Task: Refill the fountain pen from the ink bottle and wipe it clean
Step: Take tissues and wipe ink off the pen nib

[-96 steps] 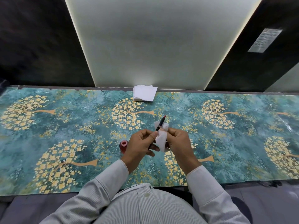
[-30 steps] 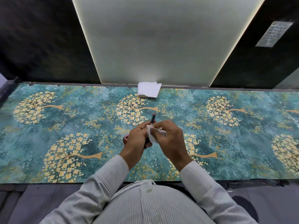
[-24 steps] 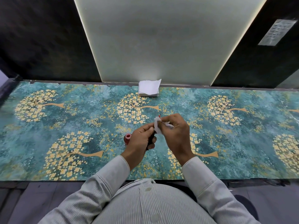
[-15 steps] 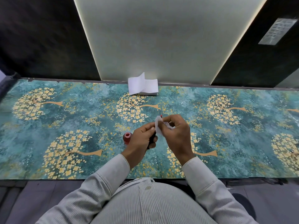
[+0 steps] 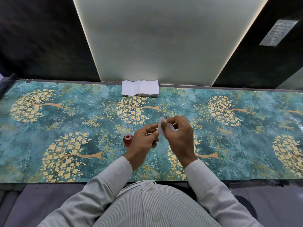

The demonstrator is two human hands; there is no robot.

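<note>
My left hand (image 5: 144, 141) grips the dark fountain pen, which is almost wholly hidden between my fingers and the tissue; only its red tip (image 5: 166, 117) peeks out at the top. My right hand (image 5: 178, 136) pinches a white tissue (image 5: 162, 130) wrapped around the pen's upper part. Both hands are held together above the middle of the table. The small red ink bottle (image 5: 127, 140) stands open on the table just left of my left hand.
A stack of white tissues (image 5: 140, 90) lies at the table's back edge against the wall, its top sheet lying to the left. The table (image 5: 65, 125) wears a teal cloth with golden trees. Its front edge runs close to my body.
My right hand has slid the tissue up along the pen, so less of the pen shows. The top sheet of the tissue stack flipped up and now lies flat to the left.
</note>
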